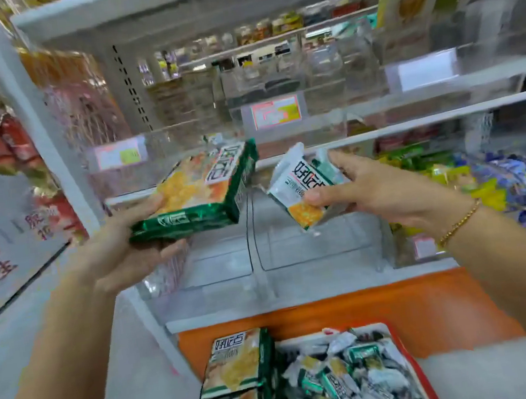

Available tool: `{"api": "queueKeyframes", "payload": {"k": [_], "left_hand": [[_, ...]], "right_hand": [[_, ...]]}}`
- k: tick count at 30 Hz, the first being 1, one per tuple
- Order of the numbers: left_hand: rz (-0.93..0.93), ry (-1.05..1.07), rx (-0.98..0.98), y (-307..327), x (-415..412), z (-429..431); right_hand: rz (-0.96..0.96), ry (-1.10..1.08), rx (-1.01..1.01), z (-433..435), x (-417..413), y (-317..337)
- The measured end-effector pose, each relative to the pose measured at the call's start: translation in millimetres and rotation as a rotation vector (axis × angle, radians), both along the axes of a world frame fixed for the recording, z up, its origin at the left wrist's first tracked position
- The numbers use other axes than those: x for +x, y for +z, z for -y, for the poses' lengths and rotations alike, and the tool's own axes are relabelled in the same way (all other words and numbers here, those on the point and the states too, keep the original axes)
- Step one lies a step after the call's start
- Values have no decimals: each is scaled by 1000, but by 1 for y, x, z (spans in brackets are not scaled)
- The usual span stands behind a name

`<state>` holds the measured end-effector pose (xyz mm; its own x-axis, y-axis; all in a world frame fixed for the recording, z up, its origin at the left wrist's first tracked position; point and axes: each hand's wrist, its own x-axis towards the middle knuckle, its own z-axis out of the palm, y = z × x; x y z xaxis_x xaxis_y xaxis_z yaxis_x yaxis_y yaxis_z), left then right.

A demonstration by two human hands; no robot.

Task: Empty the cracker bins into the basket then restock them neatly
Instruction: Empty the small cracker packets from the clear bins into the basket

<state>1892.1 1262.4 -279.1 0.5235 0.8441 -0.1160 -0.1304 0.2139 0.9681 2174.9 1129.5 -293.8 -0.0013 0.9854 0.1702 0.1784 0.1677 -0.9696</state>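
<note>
- At nine o'clock of our view, our left hand grips a large green cracker pack, fingers curled beneath and thumb on top.
- At three o'clock, our right hand pinches a small white packet.
- Both hover above the clear bins at six o'clock, which look bare; the basket, lower at six, holds the rest.
- We judge restocking is starting: next, lay each pack flat and square in its bin.

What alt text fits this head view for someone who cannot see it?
A person's left hand holds a large green cracker pack and the right hand a small white packet above two empty clear bins. Below are more large packs and a red-rimmed basket full of small packets.
</note>
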Motion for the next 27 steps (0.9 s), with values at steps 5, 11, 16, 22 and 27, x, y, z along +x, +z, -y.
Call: {"api": "queueKeyframes", "payload": {"k": [5, 11, 16, 22, 27], "left_hand": [[-141, 79, -202, -99, -9, 54], [-235, 153, -291, -171, -17, 77], [-216, 253, -383, -196, -38, 74], [-150, 312, -457, -207, -59, 77], [3, 395, -537, -220, -59, 95]], "right_hand": [[-8, -219, -391, 25, 0, -115], [36, -210, -683, 45, -18, -218], [328, -122, -627, 25, -43, -247], [633, -10, -715, -9, -55, -267], [837, -32, -639, -11, -57, -279]]}}
